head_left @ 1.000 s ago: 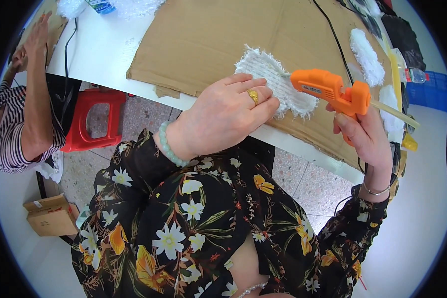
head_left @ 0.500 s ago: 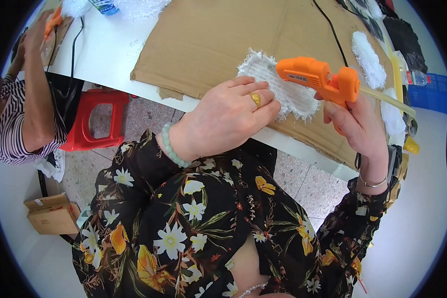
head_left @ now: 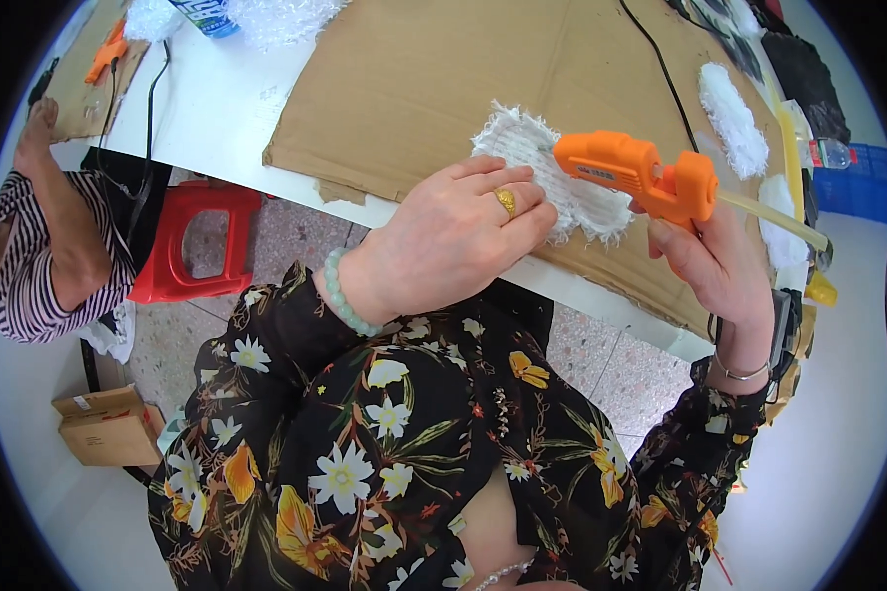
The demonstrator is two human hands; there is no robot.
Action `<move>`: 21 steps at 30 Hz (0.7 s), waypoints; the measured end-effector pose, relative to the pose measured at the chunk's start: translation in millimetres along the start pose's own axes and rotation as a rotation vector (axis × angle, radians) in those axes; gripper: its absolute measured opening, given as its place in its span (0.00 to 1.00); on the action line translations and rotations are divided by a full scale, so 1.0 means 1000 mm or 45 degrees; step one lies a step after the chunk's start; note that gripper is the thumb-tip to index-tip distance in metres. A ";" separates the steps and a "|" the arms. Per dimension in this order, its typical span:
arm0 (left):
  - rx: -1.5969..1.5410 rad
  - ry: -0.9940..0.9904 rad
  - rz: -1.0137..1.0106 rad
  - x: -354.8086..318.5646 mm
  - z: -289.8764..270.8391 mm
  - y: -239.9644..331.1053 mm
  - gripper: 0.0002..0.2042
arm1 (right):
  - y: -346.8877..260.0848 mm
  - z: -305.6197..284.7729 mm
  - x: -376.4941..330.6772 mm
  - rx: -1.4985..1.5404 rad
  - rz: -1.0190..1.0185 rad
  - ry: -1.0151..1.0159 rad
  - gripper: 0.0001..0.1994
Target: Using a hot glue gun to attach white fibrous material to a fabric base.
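Note:
A white, fringed piece of fabric point(head_left: 574, 193) lies on the brown cardboard near its front edge. My left hand point(head_left: 463, 229) rests over its near-left side, fingers together and bent down on it; the thumb and fingertips are partly hidden. In my right hand point(head_left: 712, 264) is an orange hot glue gun point(head_left: 637, 169), tilted with its front toward the left over the fabric's right part. A pale glue stick point(head_left: 771, 219) sticks out of its back. The gun's tip is hard to make out against the fabric.
The cardboard sheet point(head_left: 404, 89) covers much of the white table point(head_left: 207, 108). White fluffy pieces point(head_left: 733, 120) and a plastic bottle point(head_left: 830, 154) lie right. A black cord point(head_left: 660, 69) crosses the cardboard. At left are a co-worker's arm point(head_left: 74, 222), another orange glue gun point(head_left: 108, 51) and a red stool point(head_left: 182, 258).
My glue gun has shifted slightly down and tilted, so its handle shows less. My left hand stays on the fabric. The co-worker's hand has drawn back from the other glue gun.

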State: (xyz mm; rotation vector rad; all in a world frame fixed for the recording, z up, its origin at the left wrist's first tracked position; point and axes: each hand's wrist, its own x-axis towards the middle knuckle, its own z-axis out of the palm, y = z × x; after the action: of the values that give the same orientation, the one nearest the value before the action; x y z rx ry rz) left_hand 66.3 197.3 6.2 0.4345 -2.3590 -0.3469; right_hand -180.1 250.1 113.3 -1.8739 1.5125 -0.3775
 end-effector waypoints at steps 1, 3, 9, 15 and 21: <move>-0.002 0.002 -0.006 0.000 0.001 0.000 0.14 | 0.002 0.000 -0.002 0.002 0.005 0.008 0.14; -0.005 0.000 -0.003 0.001 0.001 -0.001 0.14 | 0.005 0.000 -0.007 -0.034 0.007 0.038 0.15; -0.003 -0.028 0.005 0.007 -0.004 0.002 0.14 | 0.008 -0.005 -0.011 0.036 0.109 -0.039 0.15; -0.109 -0.139 0.006 0.020 -0.013 0.001 0.14 | 0.018 -0.001 -0.017 0.073 0.075 0.002 0.15; -0.071 -0.211 -0.017 0.024 -0.018 0.003 0.13 | 0.016 0.000 -0.020 0.010 0.009 0.037 0.14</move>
State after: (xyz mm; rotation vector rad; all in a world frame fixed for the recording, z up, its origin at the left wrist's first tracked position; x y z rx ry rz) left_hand 61.2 188.2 35.0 0.4090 -2.5012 -0.4694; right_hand -197.7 267.2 106.2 -1.8640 1.5339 -0.4088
